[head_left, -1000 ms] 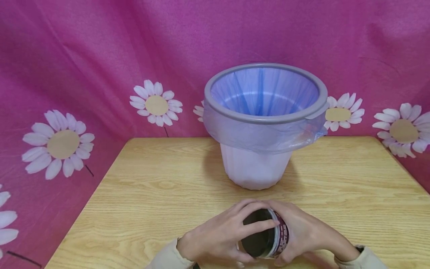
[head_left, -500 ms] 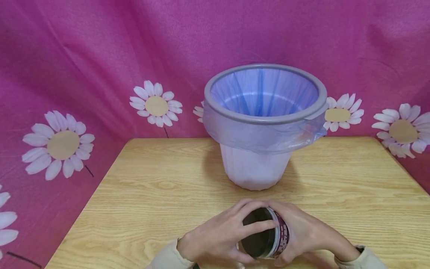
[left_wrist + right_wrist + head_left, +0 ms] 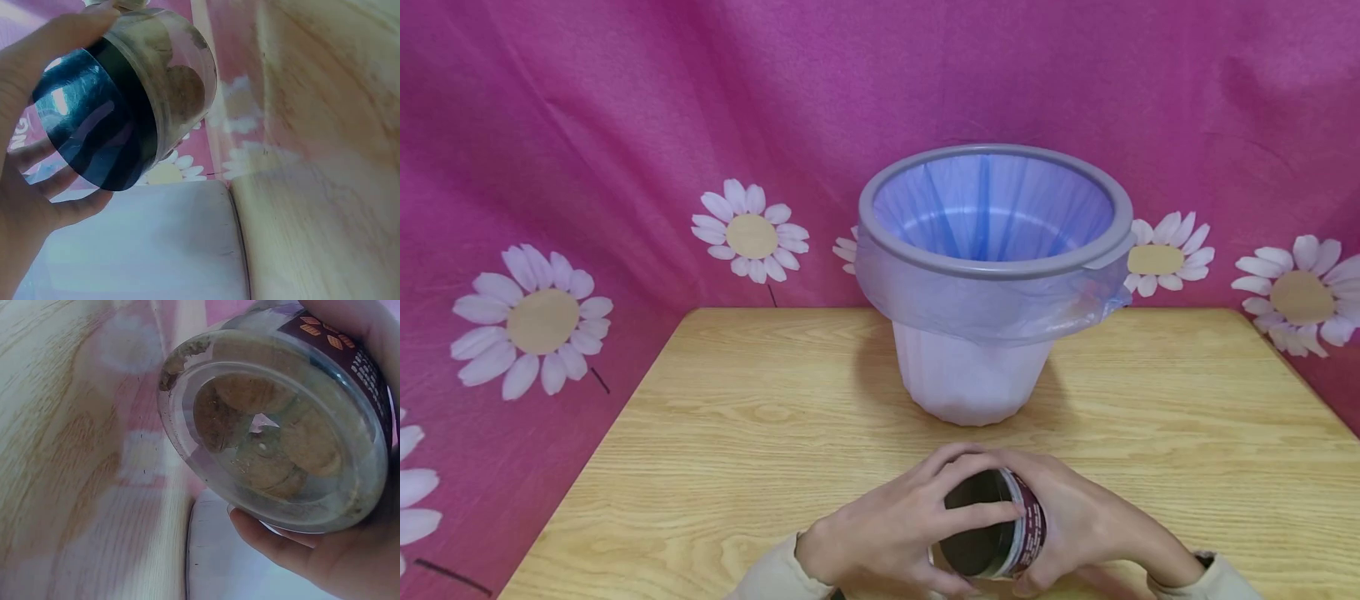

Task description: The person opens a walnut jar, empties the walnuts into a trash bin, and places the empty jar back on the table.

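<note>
A clear plastic jar with a dark red printed label lies tilted between both hands near the table's front edge. Round brown cookies show through its base in the right wrist view. Its glossy dark lid faces left and is on the jar. My left hand grips the lid with fingers spread around its rim, one finger reaching across it toward the label. My right hand is wrapped around the labelled body from the other side. Parts of the jar are hidden by the fingers in the head view.
Beyond the hands a white bin stands on the wooden table. Its grey rim ring clamps a bluish bag that hangs over the outside. A magenta cloth with white daisies hangs behind and beside the table.
Almost nothing differs. The jar and the fingers on the lid have shifted only slightly, and both hands keep the same hold. The head view has moved a touch.
</note>
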{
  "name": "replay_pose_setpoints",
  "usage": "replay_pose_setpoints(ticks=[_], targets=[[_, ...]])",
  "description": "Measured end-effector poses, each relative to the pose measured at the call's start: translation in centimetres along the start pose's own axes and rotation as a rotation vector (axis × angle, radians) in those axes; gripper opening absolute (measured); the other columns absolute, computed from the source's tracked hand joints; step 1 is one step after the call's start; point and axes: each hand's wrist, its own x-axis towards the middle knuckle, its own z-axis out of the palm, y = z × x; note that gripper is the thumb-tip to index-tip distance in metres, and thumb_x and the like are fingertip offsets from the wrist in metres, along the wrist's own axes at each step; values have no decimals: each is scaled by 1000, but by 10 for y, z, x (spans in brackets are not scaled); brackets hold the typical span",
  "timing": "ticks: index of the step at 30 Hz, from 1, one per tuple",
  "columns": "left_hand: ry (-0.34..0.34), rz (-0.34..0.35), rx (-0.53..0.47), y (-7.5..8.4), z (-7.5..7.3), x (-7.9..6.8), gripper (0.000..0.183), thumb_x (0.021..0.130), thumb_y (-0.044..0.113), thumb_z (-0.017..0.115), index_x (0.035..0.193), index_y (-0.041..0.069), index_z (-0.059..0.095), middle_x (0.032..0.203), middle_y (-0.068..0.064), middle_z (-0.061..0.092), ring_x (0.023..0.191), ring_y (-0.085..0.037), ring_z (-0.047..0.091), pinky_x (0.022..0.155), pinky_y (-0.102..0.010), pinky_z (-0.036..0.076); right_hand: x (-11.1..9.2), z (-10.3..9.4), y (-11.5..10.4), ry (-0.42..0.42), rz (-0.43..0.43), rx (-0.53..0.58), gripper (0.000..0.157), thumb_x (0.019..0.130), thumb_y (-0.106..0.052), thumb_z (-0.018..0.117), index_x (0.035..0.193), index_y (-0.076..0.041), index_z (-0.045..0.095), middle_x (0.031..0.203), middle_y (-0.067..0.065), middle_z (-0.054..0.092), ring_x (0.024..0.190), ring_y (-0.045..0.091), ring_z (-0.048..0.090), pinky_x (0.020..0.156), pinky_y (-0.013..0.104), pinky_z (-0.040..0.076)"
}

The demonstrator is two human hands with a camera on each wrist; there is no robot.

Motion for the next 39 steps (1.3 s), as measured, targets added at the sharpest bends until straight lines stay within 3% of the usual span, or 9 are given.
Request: replay_pose_setpoints(ticks=[7, 14, 25, 39], targets=[[25, 0, 23, 1, 1, 1, 79, 76, 50, 75, 142, 19, 43, 146, -10, 31, 135, -21, 29, 113, -27, 23, 0, 1, 1, 12, -9, -23, 98, 49, -36, 94, 134, -27, 45, 118, -12, 58, 100, 8, 58, 82, 29, 51], [0, -33, -16, 1, 1, 0, 88, 75, 50, 77, 146, 21, 34, 149, -10, 26, 135, -19, 27, 113, -26, 23, 0, 1, 1, -2, -11, 8, 98, 50, -36, 94, 134, -26, 45, 118, -11, 58, 99, 8, 58, 80, 29, 52], [84, -20, 8, 0, 2, 1, 86, 74, 50, 76, 144, 17, 38, 144, -11, 32, 130, -17, 35, 111, -23, 26, -1, 0, -1, 12, 7, -36, 98, 50, -40, 94, 133, -25, 46, 119, -14, 56, 98, 8, 57, 79, 29, 51], [114, -52, -17, -1, -3, -1, 91, 70, 51, 78, 144, 18, 38, 143, -10, 35, 126, -19, 41, 107, -24, 34, 1, -1, 0, 13, -19, -44, 107, 49, -40, 94, 140, -28, 41, 125, -12, 56, 103, 9, 57, 86, 31, 50]])
